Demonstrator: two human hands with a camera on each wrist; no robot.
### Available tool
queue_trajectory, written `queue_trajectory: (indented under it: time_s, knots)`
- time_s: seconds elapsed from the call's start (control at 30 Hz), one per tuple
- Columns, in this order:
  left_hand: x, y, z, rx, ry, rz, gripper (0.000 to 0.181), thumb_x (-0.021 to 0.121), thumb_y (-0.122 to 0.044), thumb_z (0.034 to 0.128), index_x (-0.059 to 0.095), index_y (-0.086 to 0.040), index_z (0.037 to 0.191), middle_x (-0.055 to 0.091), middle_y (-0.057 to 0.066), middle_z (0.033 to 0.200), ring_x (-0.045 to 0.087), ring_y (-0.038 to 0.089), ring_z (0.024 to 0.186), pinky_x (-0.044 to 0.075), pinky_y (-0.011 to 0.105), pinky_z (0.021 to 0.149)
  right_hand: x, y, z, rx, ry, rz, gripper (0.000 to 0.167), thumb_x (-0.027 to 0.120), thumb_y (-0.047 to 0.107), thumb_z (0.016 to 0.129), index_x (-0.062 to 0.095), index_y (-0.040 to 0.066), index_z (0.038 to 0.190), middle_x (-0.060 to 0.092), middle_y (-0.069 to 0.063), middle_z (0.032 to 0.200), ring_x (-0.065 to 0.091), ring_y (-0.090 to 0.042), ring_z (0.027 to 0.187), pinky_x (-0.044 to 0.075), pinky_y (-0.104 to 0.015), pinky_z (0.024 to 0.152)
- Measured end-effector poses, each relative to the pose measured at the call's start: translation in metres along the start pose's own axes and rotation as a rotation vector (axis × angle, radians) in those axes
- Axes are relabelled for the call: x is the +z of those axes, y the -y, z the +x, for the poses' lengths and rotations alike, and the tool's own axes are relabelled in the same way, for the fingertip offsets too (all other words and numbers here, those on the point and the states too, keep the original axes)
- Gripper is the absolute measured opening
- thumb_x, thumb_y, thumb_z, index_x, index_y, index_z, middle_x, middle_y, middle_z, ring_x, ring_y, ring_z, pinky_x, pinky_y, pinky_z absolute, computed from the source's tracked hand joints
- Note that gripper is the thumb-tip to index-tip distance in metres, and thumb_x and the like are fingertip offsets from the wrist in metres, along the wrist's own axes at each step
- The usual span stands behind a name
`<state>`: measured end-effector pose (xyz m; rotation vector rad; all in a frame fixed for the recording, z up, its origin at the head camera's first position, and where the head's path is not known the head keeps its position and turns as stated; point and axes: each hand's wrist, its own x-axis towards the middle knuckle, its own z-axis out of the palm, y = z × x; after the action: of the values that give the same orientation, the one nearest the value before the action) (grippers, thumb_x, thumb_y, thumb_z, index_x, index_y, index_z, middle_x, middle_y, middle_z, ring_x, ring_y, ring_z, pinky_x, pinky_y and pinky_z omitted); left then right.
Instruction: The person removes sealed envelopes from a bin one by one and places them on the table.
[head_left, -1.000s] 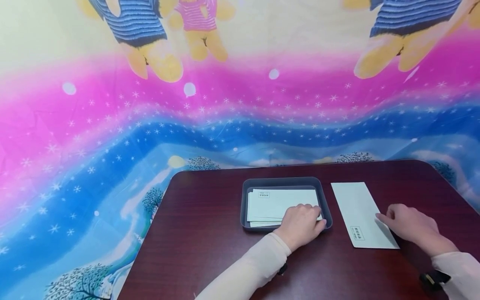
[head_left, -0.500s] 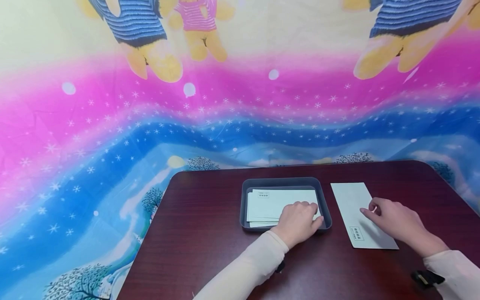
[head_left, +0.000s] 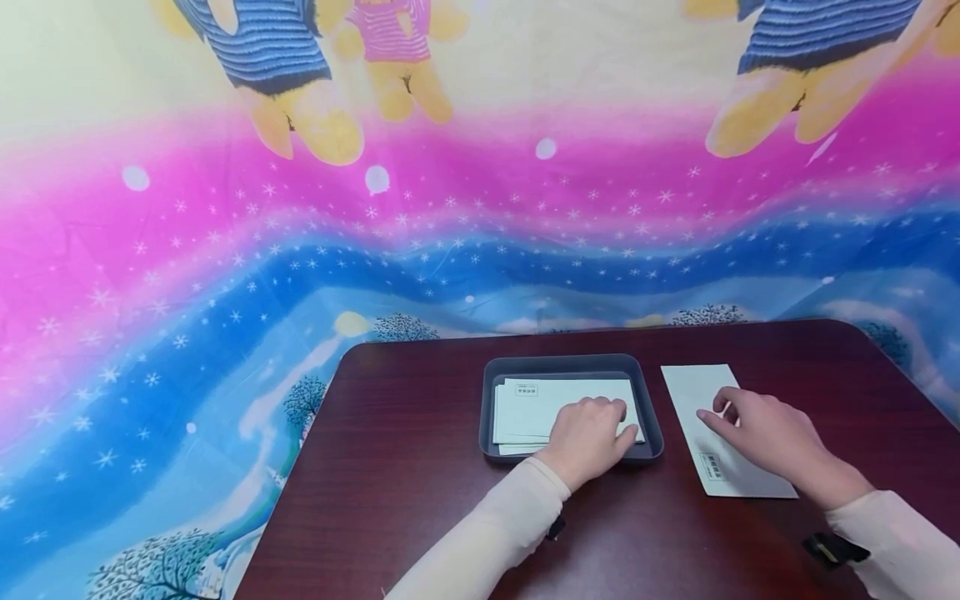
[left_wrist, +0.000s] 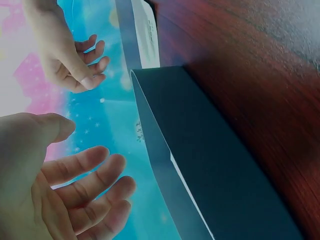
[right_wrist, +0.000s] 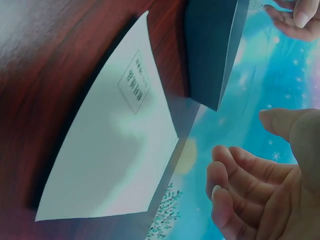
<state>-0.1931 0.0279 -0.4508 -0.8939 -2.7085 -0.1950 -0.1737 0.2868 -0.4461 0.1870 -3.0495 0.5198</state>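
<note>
A dark grey tray (head_left: 491,429) on the table holds several pale envelopes (head_left: 540,412) in a stack, the top one printed with a small box. Above the tray's near right part hovers my left hand (head_left: 588,437); the left wrist view shows its fingers (left_wrist: 95,185) loosely bent with nothing in them. To the tray's right lies a single pale envelope (head_left: 697,408), flat on the table, its printed box (right_wrist: 135,82) toward the near end. My right hand (head_left: 772,437) is over this envelope, apart from it, with relaxed fingers (right_wrist: 245,175) holding nothing.
The dark red wooden table (head_left: 397,467) has rounded far corners. Behind it hangs a colourful cloth (head_left: 450,192) with snowflakes and bears. Dark straps (head_left: 834,550) sit at the wrists over the pale sleeves (head_left: 480,533).
My right hand has moved left from the single envelope's right edge to over its middle. The left hand has drawn slightly left and nearer over the tray. The envelopes stay in place.
</note>
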Motion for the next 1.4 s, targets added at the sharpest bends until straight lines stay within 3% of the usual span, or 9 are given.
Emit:
queue_trajectory:
  time_s: [0.43,1.4]
  knots:
    - [-0.004,0.011,-0.004,-0.055,0.067,-0.056,0.022,0.059,-0.039,0.1002,0.071,-0.021,0.096,0.066,-0.009,0.076,0.058,0.005,0.063,0.04,0.02,0.051,0.003,0.026,0.003,-0.024,0.008,0.015,0.029,0.066,0.04,0.095,0.067,0.011,0.097,0.07,0.002,0.079,0.057,-0.008,0.062,0.04,-0.032,0.049]
    - [-0.006,0.039,-0.012,-0.109,0.119,-0.062,0.025,0.059,-0.041,0.1002,0.072,-0.019,0.099,0.071,-0.007,0.084,0.065,0.008,0.071,0.047,0.023,0.054,0.014,0.063,0.013,-0.103,-0.007,0.042,0.022,0.07,0.035,0.094,0.066,0.013,0.094,0.059,0.008,0.067,0.047,-0.007,0.055,0.037,-0.029,0.05]
